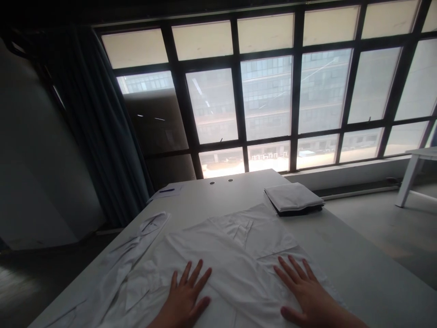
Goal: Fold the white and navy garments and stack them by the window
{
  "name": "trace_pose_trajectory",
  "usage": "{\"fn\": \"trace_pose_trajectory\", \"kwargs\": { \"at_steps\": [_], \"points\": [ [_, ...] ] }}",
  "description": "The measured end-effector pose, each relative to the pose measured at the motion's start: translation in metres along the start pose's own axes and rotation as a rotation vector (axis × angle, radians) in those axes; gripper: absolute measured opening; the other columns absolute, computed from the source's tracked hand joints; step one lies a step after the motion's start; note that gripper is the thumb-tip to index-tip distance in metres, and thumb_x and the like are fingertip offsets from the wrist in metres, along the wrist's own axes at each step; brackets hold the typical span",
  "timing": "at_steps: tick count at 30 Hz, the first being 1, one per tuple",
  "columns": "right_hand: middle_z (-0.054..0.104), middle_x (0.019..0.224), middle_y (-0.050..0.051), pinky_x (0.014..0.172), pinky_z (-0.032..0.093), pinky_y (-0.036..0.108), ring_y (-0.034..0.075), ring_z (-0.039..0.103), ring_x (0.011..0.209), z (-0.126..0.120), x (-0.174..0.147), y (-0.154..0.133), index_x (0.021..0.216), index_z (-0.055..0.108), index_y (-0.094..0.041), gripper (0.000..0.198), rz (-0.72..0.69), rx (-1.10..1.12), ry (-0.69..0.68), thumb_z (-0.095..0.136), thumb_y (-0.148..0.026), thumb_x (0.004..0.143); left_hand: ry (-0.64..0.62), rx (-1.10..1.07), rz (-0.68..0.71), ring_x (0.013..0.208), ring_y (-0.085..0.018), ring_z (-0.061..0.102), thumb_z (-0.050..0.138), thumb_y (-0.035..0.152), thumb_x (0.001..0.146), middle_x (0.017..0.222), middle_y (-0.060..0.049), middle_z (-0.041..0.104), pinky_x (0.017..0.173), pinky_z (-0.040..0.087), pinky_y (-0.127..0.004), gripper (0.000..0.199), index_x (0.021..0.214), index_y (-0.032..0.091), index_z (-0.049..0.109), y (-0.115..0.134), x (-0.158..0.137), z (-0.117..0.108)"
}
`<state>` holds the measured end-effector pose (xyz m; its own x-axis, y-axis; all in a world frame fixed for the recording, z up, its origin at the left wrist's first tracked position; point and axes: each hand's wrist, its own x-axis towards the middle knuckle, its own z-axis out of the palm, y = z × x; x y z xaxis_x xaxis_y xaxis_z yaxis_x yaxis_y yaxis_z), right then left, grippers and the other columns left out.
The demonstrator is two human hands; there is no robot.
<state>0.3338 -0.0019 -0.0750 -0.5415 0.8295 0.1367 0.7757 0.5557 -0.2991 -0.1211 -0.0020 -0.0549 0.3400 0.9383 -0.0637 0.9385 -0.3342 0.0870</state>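
A white garment (218,255), creased and spread out, covers the near part of the white table; it looks like a shirt or coat. My left hand (186,294) lies on it, palm down with fingers spread. To the right, my right hand (305,289) rests flat on the same cloth, also with spread fingers. Neither hand grips anything. Folds run across the cloth between and beyond my hands. Along the left side, a bunched part of white fabric (136,246) reaches toward the table's far end.
On the table (348,255), a folded stack of white and black cloth (293,198) sits at the far right. A pen (167,190) lies on paper at the far left. Two round holes are near the back edge. Beyond are windows, a dark curtain (102,127) and another white table (411,173).
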Motion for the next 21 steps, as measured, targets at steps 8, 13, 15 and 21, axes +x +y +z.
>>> {"fn": "trace_pose_trajectory", "kwargs": {
  "at_steps": [8,13,15,21],
  "points": [
    [0.024,0.166,0.006,0.118,0.010,0.071,0.038,0.015,0.153,-0.001,0.013,0.007,0.158,0.026,-0.037,0.076,0.048,-0.004,0.048,0.050,-0.066,0.092,0.045,0.013,0.054,0.153,-0.037,0.014,0.033,0.066,0.100,0.167,0.001,0.015,0.119,0.013,-0.070,0.059,0.155,0.048,0.019,-0.013,0.040,-0.018],
    [0.025,0.166,0.010,0.118,0.012,0.071,0.038,0.017,0.152,-0.019,0.005,0.008,0.156,0.035,-0.033,0.072,0.001,0.048,0.069,0.052,-0.060,0.091,0.143,-0.017,0.063,0.152,-0.032,0.021,0.035,0.060,0.103,0.166,-0.002,0.017,0.121,0.023,-0.062,0.059,0.157,0.042,0.020,-0.007,0.016,-0.002],
    [0.030,0.164,0.012,0.117,0.012,0.073,0.041,0.019,0.151,-0.020,0.004,0.001,0.145,0.050,-0.029,0.064,-0.073,0.039,0.097,0.058,-0.057,0.088,0.088,-0.067,0.160,0.151,-0.031,0.025,0.037,0.060,0.102,0.165,-0.001,0.018,0.120,0.029,-0.060,0.061,0.157,0.045,0.015,-0.002,-0.001,0.013],
    [0.069,0.108,0.002,0.109,0.045,0.044,0.021,0.064,0.108,0.028,0.013,-0.045,0.097,0.062,-0.029,0.009,-0.416,-0.023,0.214,0.053,-0.029,0.097,-0.023,-0.058,0.389,0.146,-0.032,0.035,0.040,0.058,0.102,0.160,0.006,0.029,0.114,0.041,-0.059,0.053,0.150,0.060,0.019,0.006,-0.036,0.055]
  ]
}}
